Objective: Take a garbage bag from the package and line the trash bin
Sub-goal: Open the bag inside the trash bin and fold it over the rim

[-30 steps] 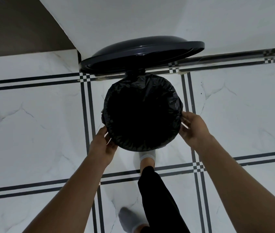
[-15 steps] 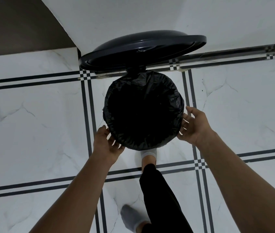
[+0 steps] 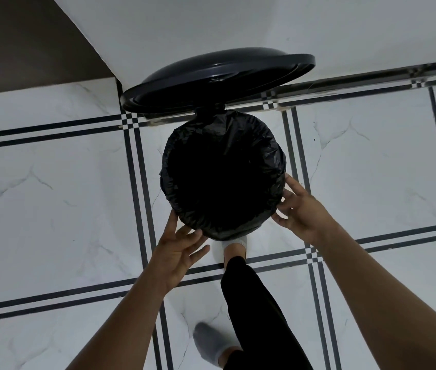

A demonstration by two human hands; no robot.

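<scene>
head view: bag [image 3: 265, 145] lines the bin, its edge folded over the rim all round; lid [image 3: 211, 78] held up, a foot [image 3: 234, 245] at the bin's base, likely on a pedal. left hand [image 3: 177, 249] has come off the rim since half a second ago, fingers spread wide, holding nothing. right hand [image 3: 302, 209] also spread, fingertips just touching the bag's lower right. judgement: lining essentially done, hands withdrawing. package not in view.

trash bin [image 3: 238, 235] hidden under bag [image 3: 262, 145]
</scene>
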